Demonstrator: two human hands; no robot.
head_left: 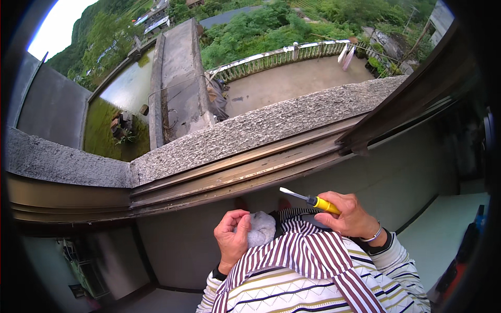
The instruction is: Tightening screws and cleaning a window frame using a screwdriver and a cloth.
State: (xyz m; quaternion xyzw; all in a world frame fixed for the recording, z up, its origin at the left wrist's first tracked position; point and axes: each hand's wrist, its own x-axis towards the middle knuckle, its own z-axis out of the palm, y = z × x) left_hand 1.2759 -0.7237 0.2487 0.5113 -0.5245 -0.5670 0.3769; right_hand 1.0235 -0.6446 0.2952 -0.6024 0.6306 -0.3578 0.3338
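Note:
My right hand (pixel 350 215) is closed round the yellow and black handle of a flat-bladed screwdriver (pixel 323 204). Its metal blade points left and slightly up, toward the window frame but apart from it. Close to my body, my left hand (pixel 233 236) grips a crumpled grey cloth (pixel 262 228) that bulges out on the right of the fingers. Ahead of both hands runs the brown metal window track (pixel 250 180), its grooves marked with dirt. Neither hand touches it.
Beyond the track lies a rough concrete ledge (pixel 261 117). Outside are a pool of greenish water (pixel 117 104), a concrete wall top (pixel 182 68) and a terrace with a balustrade (pixel 266 63). A dark sash (pixel 412 88) slants across the right. A pale green surface (pixel 443 224) stands at lower right.

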